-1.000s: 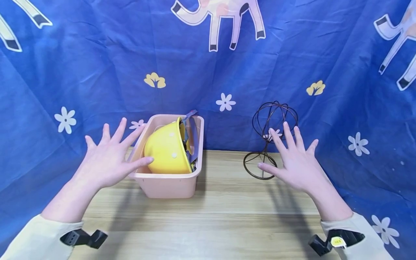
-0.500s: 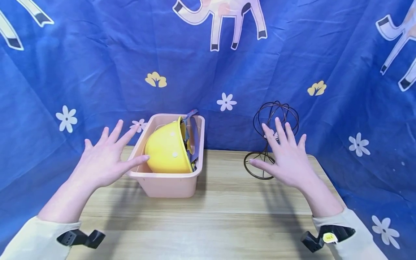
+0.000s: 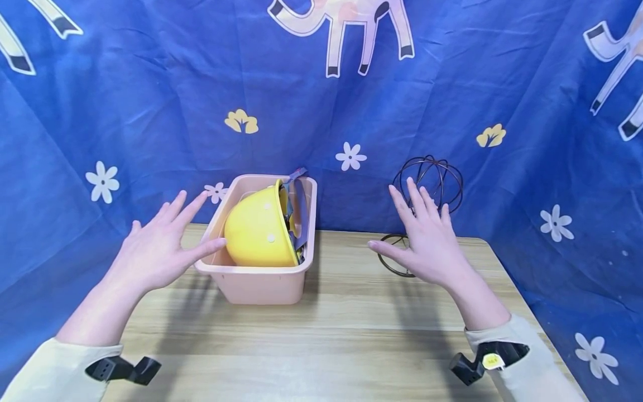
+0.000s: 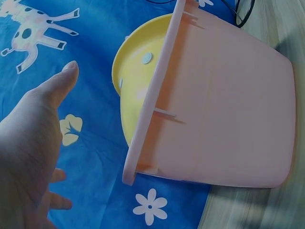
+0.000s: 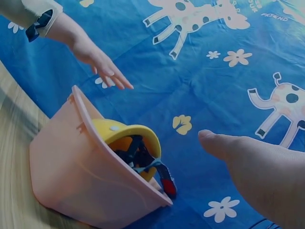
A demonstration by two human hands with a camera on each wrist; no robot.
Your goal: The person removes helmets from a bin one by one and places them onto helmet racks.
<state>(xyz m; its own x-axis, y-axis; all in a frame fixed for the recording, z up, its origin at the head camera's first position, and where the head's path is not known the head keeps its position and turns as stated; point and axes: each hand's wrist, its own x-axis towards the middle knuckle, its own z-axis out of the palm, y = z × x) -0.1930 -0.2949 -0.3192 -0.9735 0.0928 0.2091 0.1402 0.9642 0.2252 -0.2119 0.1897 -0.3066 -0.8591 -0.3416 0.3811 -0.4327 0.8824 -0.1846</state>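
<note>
A yellow hard hat (image 3: 258,229) lies on its side in a pink plastic bin (image 3: 261,286), its opening turned right. Dark straps (image 5: 138,155) show inside the hat in the right wrist view. My left hand (image 3: 158,248) hovers at the bin's left side, fingers spread, holding nothing; its thumb overlaps the bin's rim in the head view. My right hand (image 3: 429,240) is in the air right of the bin, fingers straight and apart, also holding nothing. Behind it stands a dark wire stand (image 3: 454,178) with a round cage top and ring base, partly hidden by the hand.
The bin and the wire stand are on a light wood-grain table (image 3: 321,346). A blue printed cloth (image 3: 301,111) hangs behind the table and along both sides. The table's right edge runs beneath my right forearm.
My right hand has moved left toward the bin, now covering more of the wire stand. My left hand has shifted slightly left. The bin, hard hat and stand stay in place.
</note>
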